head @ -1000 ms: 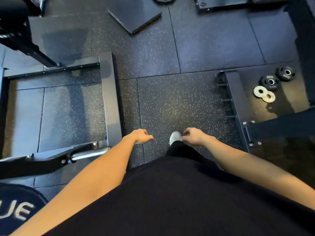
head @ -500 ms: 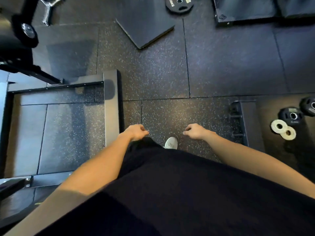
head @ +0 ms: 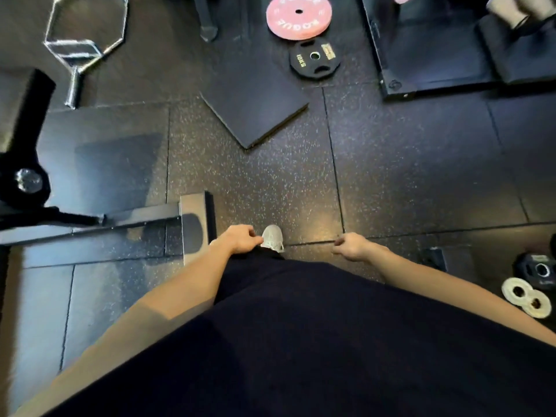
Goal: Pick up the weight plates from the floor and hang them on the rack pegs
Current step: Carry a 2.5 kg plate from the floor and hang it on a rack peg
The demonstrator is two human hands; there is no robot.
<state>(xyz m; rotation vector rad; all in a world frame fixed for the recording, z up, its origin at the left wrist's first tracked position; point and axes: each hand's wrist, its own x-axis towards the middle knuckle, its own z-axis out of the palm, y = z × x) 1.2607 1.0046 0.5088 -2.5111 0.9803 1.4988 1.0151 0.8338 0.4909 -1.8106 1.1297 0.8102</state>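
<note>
Both our hands hang loose and hold nothing, left hand (head: pixel 237 239) and right hand (head: pixel 352 246) either side of the shoe (head: pixel 272 238). Well ahead of the shoe lies the black plate (head: pixel 314 59), touching the pink plate (head: pixel 299 17) beyond it. Black one's probably heavy and rigid, so we'd hook fingers through its grip slots. Pink looks smooth, so we'd grab the rim.

Readable markings on two floor plates

The pink plate (head: pixel 299 17), lying flat on the floor well ahead of both grips, carries "ROGUE" in pale letters, printed twice around its face. The black plate (head: pixel 314 58) touching its near edge reads "10KG" in light letters; its small rectangular label is too blurred to read.
</note>
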